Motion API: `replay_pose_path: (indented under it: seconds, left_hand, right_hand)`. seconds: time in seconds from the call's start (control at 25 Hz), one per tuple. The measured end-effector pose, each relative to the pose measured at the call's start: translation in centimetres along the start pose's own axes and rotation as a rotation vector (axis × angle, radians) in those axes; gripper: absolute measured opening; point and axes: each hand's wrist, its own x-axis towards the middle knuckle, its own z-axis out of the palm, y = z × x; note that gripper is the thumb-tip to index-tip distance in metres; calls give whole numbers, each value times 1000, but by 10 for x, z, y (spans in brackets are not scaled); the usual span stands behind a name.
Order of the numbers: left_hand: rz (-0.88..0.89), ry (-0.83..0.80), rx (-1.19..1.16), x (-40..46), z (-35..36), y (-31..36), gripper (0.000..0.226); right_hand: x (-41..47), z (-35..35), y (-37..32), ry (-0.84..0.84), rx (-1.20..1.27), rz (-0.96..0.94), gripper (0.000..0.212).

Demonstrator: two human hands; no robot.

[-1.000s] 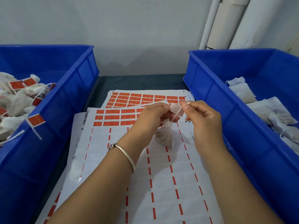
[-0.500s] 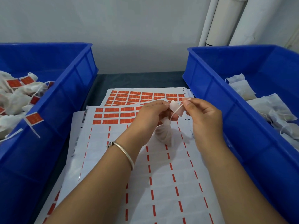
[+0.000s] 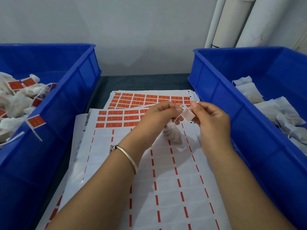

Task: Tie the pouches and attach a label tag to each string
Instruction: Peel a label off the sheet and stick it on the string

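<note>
Since a second ago both my hands have drifted a little toward the right side of the desk, and the label tag has turned so its pale back faces me. My left hand pinches the top of the string and the tag's near corner between thumb and fingers. My right hand pinches the tag's other edge, fingers curled round it. The tag sits between the two grips, tilted, with its long axis running from upper left to lower right.

Below my left fingers the pouch hangs from the string, above the label sheet that lies in the middle of the desk. Its long axis is nearly upright, neck up, bottom leaning slightly right. It is white, gauzy and wrinkled, gathered narrow at the neck.

Along the left edge of the desk stands the left bin, holding tied pouches with red tags. Along the right edge stands the right bin, holding flat white pouches.
</note>
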Motion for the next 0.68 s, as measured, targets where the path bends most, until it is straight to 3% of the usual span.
replay_pose_path:
  seconds: [0.68]
  left_hand:
    - [134,52,251,7,7,-13,14]
  right_hand:
    - [-3,3,-3,-57,72,59,11]
